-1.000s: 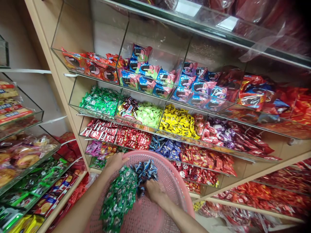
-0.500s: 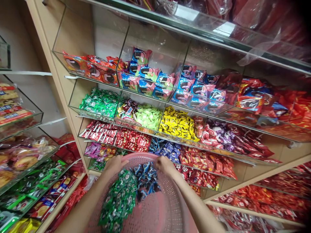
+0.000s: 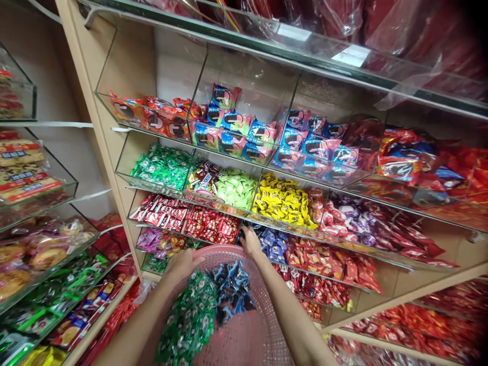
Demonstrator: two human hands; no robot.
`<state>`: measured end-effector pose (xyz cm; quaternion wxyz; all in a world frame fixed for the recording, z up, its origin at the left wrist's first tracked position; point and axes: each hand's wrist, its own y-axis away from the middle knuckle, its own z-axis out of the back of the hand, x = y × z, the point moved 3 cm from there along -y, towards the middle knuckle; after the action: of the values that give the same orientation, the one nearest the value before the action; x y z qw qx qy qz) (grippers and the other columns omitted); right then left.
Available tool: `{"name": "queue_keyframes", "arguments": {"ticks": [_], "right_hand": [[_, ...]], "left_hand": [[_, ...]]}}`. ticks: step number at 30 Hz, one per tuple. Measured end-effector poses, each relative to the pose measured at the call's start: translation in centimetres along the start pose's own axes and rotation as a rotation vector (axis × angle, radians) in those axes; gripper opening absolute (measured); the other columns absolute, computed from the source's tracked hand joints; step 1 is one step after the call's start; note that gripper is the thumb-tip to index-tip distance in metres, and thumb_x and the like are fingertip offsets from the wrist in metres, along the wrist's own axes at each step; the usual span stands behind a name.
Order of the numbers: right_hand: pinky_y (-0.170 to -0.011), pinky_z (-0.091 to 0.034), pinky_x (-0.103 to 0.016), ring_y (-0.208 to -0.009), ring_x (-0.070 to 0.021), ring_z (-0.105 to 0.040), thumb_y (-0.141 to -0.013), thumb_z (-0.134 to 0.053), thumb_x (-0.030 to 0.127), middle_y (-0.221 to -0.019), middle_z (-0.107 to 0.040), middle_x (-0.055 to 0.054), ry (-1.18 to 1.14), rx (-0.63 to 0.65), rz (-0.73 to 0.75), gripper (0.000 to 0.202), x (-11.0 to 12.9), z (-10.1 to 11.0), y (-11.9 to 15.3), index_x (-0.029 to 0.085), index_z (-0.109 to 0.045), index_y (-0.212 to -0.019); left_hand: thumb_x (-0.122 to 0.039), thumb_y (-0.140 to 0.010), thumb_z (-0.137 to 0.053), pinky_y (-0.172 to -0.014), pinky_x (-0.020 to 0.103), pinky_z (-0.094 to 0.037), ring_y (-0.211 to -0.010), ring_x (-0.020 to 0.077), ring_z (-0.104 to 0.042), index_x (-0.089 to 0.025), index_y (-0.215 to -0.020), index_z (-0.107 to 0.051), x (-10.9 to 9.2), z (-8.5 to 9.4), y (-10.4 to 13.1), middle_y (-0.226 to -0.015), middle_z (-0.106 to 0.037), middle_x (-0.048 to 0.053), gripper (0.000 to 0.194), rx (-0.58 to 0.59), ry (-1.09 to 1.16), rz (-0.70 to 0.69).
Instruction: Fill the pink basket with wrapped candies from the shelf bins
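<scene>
A pink perforated plastic basket (image 3: 267, 284) is in front of me, tilted so its inside shows. Green-wrapped candies (image 3: 186, 325) fill its left part, with blue-and-black wrapped candies (image 3: 232, 287) beside them. At the basket's far left rim, my left hand (image 3: 185, 262) is closed around the edge. My right hand (image 3: 250, 242) is above the right part of the rim, fingers stretched toward dark blue candies (image 3: 257, 231) in a shelf bin. Its fingertips are at the bin's front, and I see nothing held in them.
Clear-fronted bins hold green candies (image 3: 162, 165), yellow candies (image 3: 282, 201), red packets (image 3: 211, 223) and purple-blue candies (image 3: 273, 244). Above them lie blue-and-pink cookie packs (image 3: 232, 134). A wooden upright (image 3: 91, 112) separates this from the left shelves. Clear bin edges jut forward.
My right hand has left the basket's rim and moved up toward the dark blue candies. The left hand still grips the rim. The view has shifted slightly.
</scene>
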<state>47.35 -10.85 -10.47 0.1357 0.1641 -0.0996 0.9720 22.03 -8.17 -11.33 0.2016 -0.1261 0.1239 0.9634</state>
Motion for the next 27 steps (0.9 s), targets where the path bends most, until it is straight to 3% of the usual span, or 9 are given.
{"name": "queue_keyframes", "arguments": {"ticks": [8,16,18,21,24,27], "right_hand": [[-0.071,-0.040,-0.025,-0.098,-0.0186,-0.053,-0.088,-0.042,0.020,-0.112,-0.051,-0.009,0.341,0.024,0.145,0.019,1.2,1.3,0.3,0.021,-0.056,-0.100],[-0.069,-0.039,-0.023,-0.098,-0.0163,-0.055,-0.089,-0.043,0.024,-0.111,-0.053,-0.006,0.303,0.052,0.255,0.016,0.9,1.4,0.3,0.021,-0.057,-0.097],[-0.069,-0.039,-0.023,-0.096,-0.0163,-0.056,-0.088,-0.045,0.026,-0.110,-0.054,-0.007,0.243,0.017,0.207,0.016,0.6,1.3,0.3,0.022,-0.057,-0.097],[-0.068,-0.039,-0.024,-0.086,-0.0158,-0.059,-0.084,-0.052,0.032,-0.104,-0.059,-0.006,0.091,-0.049,0.009,0.016,-0.2,1.0,0.3,0.021,-0.059,-0.093],[-0.065,-0.037,-0.024,-0.077,-0.0165,-0.060,-0.080,-0.055,0.036,-0.085,-0.064,-0.005,-0.090,-0.047,-0.205,0.018,-1.0,0.5,0.2,0.020,-0.062,-0.077],[-0.060,-0.037,-0.024,-0.069,-0.0164,-0.060,-0.082,-0.050,0.042,-0.068,-0.063,-0.004,-0.197,-0.030,-0.302,0.029,-1.4,-0.1,-0.2,0.020,-0.061,-0.065]], "left_hand": [[-0.053,-0.081,-0.043,-0.078,0.034,-0.045,-0.099,0.0293,-0.062,-0.015,-0.113,-0.060,0.2,-0.3,0.0,-0.105,-0.067,0.015,0.052,-0.015,0.001,0.021],[-0.054,-0.081,-0.043,-0.076,0.034,-0.045,-0.098,0.0291,-0.062,-0.018,-0.110,-0.061,0.2,-0.4,-0.1,-0.103,-0.068,0.015,0.050,-0.015,0.011,0.028],[-0.054,-0.081,-0.043,-0.076,0.034,-0.045,-0.098,0.0288,-0.062,-0.018,-0.110,-0.062,0.2,-0.4,0.0,-0.103,-0.068,0.015,0.050,-0.015,0.011,0.027],[-0.054,-0.081,-0.042,-0.076,0.033,-0.045,-0.097,0.0286,-0.062,-0.018,-0.108,-0.062,0.1,-0.4,0.1,-0.103,-0.068,0.015,0.049,-0.006,0.014,0.024],[-0.054,-0.081,-0.043,-0.076,0.032,-0.045,-0.097,0.0279,-0.062,-0.018,-0.107,-0.062,0.1,-0.2,0.2,-0.103,-0.068,0.015,0.049,-0.004,0.010,0.031],[-0.054,-0.081,-0.043,-0.075,0.030,-0.045,-0.096,0.0267,-0.063,-0.018,-0.104,-0.063,0.0,-0.2,0.2,-0.101,-0.068,0.014,0.047,-0.006,0.000,0.032]]}}
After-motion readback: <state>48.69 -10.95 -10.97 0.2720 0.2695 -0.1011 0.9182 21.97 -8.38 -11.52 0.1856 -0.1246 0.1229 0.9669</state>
